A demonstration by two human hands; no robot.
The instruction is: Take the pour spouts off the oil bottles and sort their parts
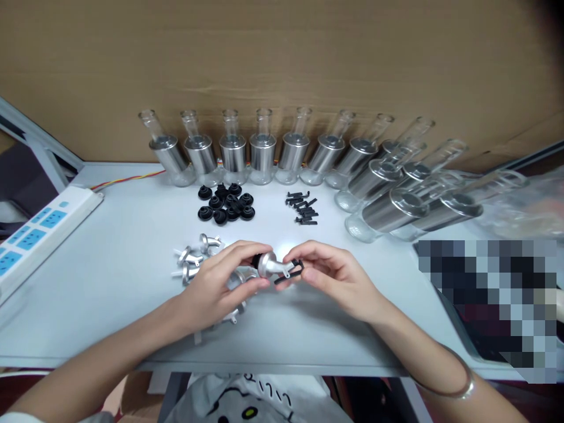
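Note:
My left hand point(220, 282) is closed around the base of a silver metal pour spout point(269, 265), whose narrow end points right. A black ring shows at its base, between my fingers. At the spout's tip, my right hand point(337, 276) pinches a small black lever piece point(296, 273). The black piece lies close against the tip; whether it is hooked on I cannot tell. Several more silver spouts point(190, 273) lie around and partly behind my left hand. Beyond my hands are a cluster of black rubber stoppers point(227, 202) and a small pile of black levers point(304, 207).
Glass bottles with steel sleeves point(263, 151) stand along the cardboard wall point(282, 59) and curve round to the right. On the left edge lies a white power strip point(39, 235) with blue sockets. A dark flat object point(458, 317), partly pixelated, lies at right.

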